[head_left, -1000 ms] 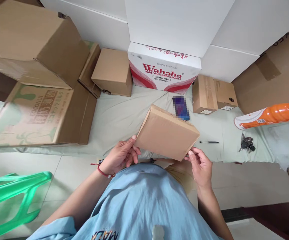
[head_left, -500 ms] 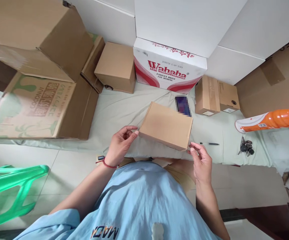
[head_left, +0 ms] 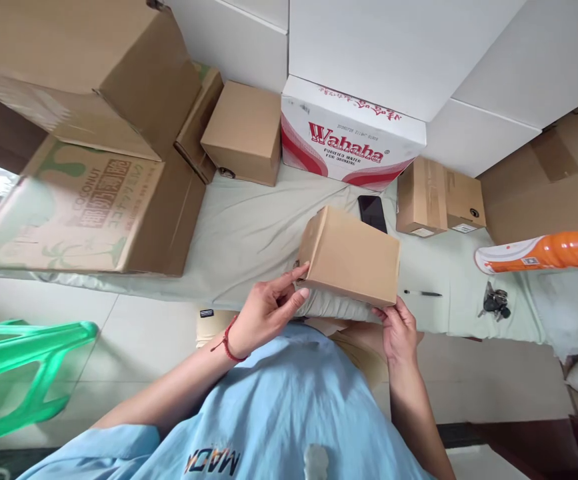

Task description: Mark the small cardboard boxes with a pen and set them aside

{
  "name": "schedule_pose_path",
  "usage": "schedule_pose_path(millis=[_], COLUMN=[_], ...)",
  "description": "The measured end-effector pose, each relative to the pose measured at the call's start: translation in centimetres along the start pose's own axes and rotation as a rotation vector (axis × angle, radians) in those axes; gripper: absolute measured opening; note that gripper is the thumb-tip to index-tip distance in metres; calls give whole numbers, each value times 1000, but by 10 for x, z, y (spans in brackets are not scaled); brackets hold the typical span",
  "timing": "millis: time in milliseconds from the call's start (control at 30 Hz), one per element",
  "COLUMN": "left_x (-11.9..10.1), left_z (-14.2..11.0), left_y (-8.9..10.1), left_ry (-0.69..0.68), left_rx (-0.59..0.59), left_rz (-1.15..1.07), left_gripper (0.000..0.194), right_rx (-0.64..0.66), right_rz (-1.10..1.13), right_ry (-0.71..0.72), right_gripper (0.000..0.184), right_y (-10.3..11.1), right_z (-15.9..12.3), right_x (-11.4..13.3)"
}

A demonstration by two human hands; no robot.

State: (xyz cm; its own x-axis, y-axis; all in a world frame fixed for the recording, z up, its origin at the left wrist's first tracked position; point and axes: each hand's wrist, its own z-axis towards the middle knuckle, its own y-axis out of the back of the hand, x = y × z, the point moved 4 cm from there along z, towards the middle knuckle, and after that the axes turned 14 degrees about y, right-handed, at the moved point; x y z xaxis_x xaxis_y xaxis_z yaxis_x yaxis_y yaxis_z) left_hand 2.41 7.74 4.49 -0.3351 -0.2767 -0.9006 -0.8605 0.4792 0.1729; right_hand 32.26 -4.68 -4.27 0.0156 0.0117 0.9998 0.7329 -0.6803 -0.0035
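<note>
A plain brown cardboard box (head_left: pixel 359 257) is in front of me above the pale green cloth, tilted so that its left side shows. My right hand (head_left: pixel 397 327) pinches its near right corner, some fingertips tucked beneath the lower edge. At the opposite end, my left hand (head_left: pixel 279 301) has its index finger stretched to the box's near left corner, the thumb apart below. That hand is open and wears a red cord bracelet (head_left: pixel 227 341). Just behind the box lies a dark phone (head_left: pixel 372 213), partly covered by it.
A Wahaha water carton (head_left: pixel 351 137) and small brown boxes (head_left: pixel 241 130) line the wall. The big coconut carton (head_left: pixel 63 213) stands left, flaps raised. Rightward lie a pen (head_left: pixel 423 293), keys (head_left: pixel 495 301) and an orange bottle (head_left: pixel 543 252). A green stool (head_left: pixel 43 360) is on the floor.
The box has tilted, exposing more of its left side. My right hand has closed on its near right corner. My left hand's index finger has straightened along the left end.
</note>
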Motion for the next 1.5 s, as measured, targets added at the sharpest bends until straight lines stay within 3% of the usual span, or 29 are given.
schedule_pose_path(millis=[200, 300, 467, 567, 667, 867, 1000, 1100, 1267, 1367, 1500], left_x=[14, 24, 41, 53, 61, 56, 35, 13, -4, 7, 30], left_z=[12, 18, 29, 32, 32, 28, 16, 2, -11, -2, 15], left_y=[18, 32, 57, 66, 71, 62, 59, 62, 63, 57, 40], left_ry=[182, 242, 289, 328, 299, 258, 211, 124, 51, 96, 158], left_rx=[-228, -271, -350, -367, -433, -345, -239, -225, -156, -105, 11], left_rz=[41, -42, -263, -329, -346, -431, -518, -539, -462, -484, -555], left_gripper=[62, 46, 35, 37, 42, 49, 50, 49, 56, 66, 70], right_rx=[154, 308, 450, 497, 502, 407, 283, 217, 148, 147, 264], right_rz=[-154, -362, -692, -687, -623, -589, -585, -586, -498, -345, -87], right_ry=[170, 432, 931, 1060, 1102, 995, 865, 684, 312, 174, 139], right_gripper=[36, 41, 70, 77, 79, 63, 40, 27, 34, 41, 56], right_y=[-12, -28, -68, -87, -94, -75, -52, -36, -15, -11, -15], right_z=[-6, -13, -34, -45, -48, -36, -27, -21, -9, -1, 0], right_x=[17, 50, 108, 121, 121, 115, 117, 120, 108, 89, 68])
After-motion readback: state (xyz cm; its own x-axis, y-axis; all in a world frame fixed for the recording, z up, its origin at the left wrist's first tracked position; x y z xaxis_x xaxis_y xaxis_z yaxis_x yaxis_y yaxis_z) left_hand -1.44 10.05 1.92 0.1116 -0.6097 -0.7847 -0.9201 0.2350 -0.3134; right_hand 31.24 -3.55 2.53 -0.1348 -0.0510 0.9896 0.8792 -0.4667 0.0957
